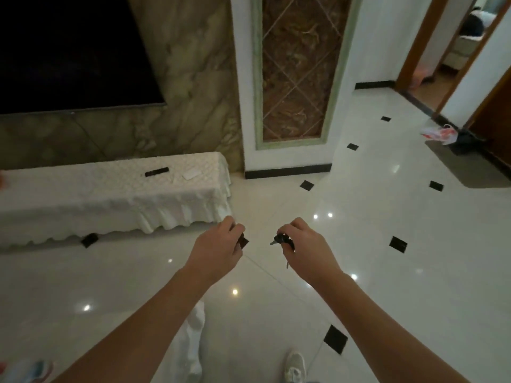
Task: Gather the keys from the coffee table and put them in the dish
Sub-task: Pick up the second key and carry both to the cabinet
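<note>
Head view: hands, right [302, 240] pinching dark metal keys [282, 240], left [221, 241] curled, contents unclear.

**Gloss underfoot, cloth and stone along the wall**

We see a floor [387, 205] of white tile polished to a high gloss, throwing back ceiling lights as bright spots, with small black inset squares. The bench [83, 194] wears a white, matt cloth with a textured weave and ruffled hem. The wall [193, 78] behind looks like veined, polished stone. The keys [282, 240] in our right hand [304, 241] show dark plastic heads and a dull metal blade. The door frame [414, 51] looks like smooth brown wood.
</note>
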`<state>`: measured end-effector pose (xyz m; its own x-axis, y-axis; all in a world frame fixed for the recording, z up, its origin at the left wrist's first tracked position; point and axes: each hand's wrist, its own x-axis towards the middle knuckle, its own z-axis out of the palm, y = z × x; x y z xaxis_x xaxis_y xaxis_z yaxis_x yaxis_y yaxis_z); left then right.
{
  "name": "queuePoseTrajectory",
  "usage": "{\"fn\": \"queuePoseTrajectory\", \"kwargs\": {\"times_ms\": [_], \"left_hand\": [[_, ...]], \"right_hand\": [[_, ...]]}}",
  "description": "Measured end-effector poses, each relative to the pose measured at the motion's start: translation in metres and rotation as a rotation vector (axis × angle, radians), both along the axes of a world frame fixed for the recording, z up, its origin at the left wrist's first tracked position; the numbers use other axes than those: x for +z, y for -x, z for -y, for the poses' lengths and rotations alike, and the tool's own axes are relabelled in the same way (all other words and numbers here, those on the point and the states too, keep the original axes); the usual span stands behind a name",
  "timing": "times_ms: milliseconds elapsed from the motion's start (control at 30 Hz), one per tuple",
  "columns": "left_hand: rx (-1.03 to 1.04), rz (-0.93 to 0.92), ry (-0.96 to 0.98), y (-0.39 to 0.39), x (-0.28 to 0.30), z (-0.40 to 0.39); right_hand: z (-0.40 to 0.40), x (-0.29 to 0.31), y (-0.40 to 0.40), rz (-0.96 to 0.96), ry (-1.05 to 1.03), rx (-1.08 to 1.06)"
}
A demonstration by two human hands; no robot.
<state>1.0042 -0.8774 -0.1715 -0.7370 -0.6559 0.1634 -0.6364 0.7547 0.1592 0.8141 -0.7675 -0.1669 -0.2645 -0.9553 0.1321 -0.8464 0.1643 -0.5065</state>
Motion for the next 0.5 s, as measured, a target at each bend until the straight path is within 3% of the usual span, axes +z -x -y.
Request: {"fn": "queuePoseTrajectory", "kwargs": {"times_ms": [333,500], "left_hand": [[0.384,-0.008,-0.038,-0.043,0.002,0.055],[0.463,-0.03,-0.038,-0.064,-0.006,0.098]], "right_hand": [[0.138,-0.001,-0.015,-0.018,-0.005,0.377],[0.205,-0.005,-0.041,-0.033,-0.005,0.481]]}}
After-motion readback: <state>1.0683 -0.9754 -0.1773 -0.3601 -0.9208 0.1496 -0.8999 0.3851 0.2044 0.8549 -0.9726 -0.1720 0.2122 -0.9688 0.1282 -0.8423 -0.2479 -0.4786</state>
